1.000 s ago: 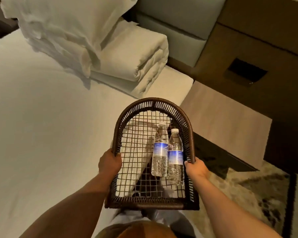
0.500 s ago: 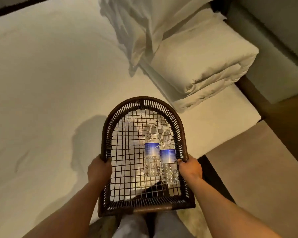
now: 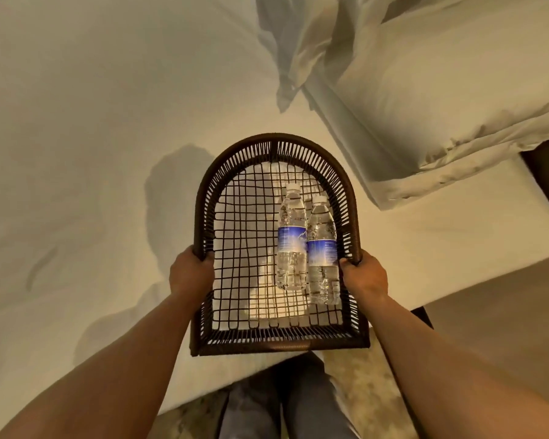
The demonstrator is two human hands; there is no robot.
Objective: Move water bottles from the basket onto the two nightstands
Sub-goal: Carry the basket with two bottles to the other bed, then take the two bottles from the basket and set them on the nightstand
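Note:
I hold a dark woven basket (image 3: 276,147) with an arched far rim and an open mesh floor, over the edge of a white bed. My left hand (image 3: 189,272) grips its left rim and my right hand (image 3: 363,275) grips its right rim. Two clear water bottles lie side by side on the mesh at the right, caps pointing away from me. The left bottle (image 3: 291,236) and the right bottle (image 3: 322,248) each carry a blue label. A brown nightstand top (image 3: 501,315) shows at the right edge.
The white bed sheet (image 3: 92,153) fills the left and centre. Stacked white pillows (image 3: 441,90) lie at the upper right. My legs and a patterned carpet (image 3: 362,394) are at the bottom.
The view has swung left over the bed. The nightstand has slid toward the right edge and the wall panel has left the frame. Both hands keep their grip on the basket; the bottles have not shifted.

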